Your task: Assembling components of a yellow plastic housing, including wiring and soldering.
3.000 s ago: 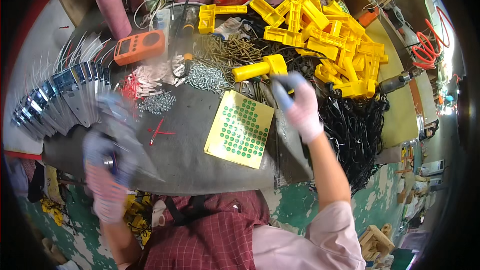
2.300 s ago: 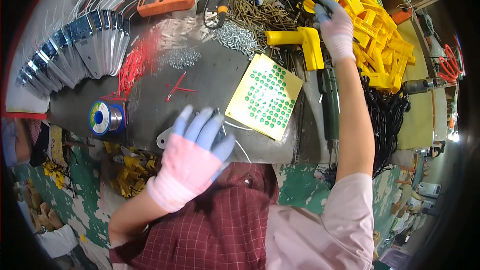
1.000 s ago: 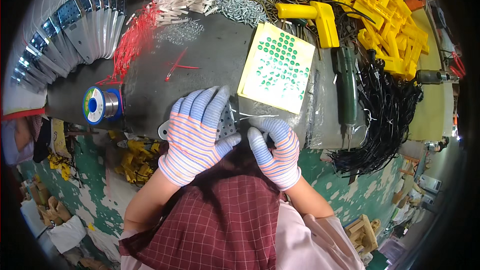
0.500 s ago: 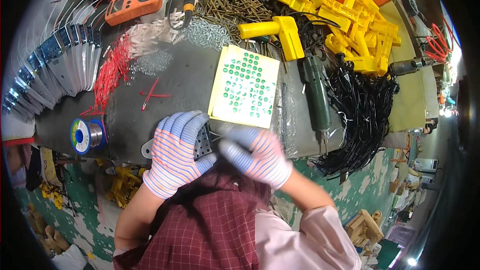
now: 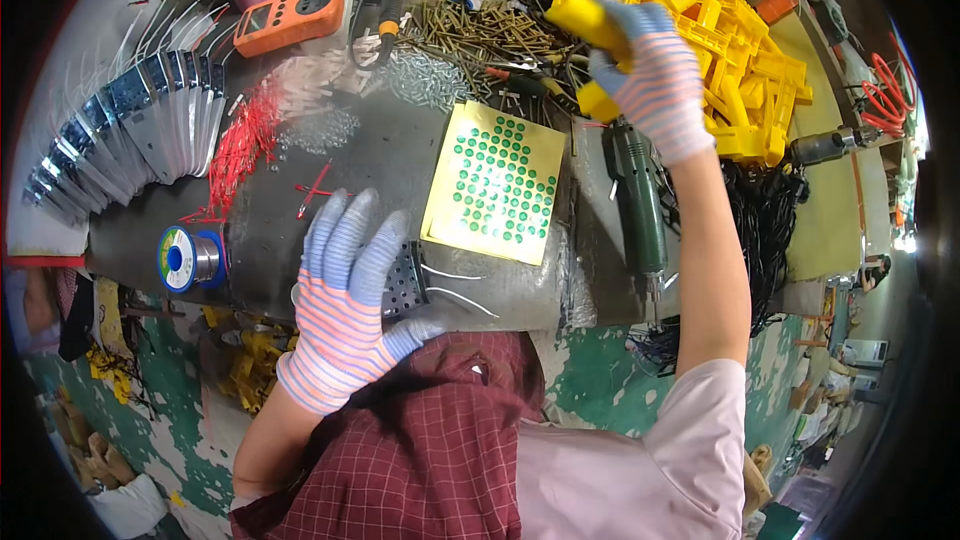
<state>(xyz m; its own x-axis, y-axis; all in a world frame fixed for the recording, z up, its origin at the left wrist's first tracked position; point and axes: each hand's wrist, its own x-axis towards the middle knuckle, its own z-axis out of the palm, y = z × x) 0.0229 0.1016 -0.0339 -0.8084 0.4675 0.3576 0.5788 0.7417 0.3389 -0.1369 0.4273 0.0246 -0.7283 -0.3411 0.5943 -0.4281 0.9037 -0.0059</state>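
My left hand [image 5: 345, 305], in a striped glove, lies with fingers stretched and apart over a dark metal plate with rows of holes [image 5: 403, 280]. Two white wires [image 5: 455, 280] come out from the plate's right side; the rest of it is hidden under the hand. My right hand [image 5: 655, 85], also gloved, reaches far out to the right with its fingers wrapped round a yellow L-shaped plastic piece [image 5: 580, 20]. Below that hand is a dark green electric screwdriver [image 5: 640, 210]. Between my hands lies a yellow sheet of round green stickers [image 5: 492, 185].
Yellow plastic parts [image 5: 740, 60] are heaped at the far right, above a bundle of black cables [image 5: 760, 230]. Long screws [image 5: 490, 35], silver screws [image 5: 428, 80] and red pieces [image 5: 243, 145] lie farther back. A solder spool [image 5: 190, 260], orange meter [image 5: 290, 20] and metal plates [image 5: 130, 130] stand left.
My right hand has moved from beside the plate up and right to the yellow L-shaped piece, which is now gripped and turned. My left fingers have spread, uncovering the two white wires.
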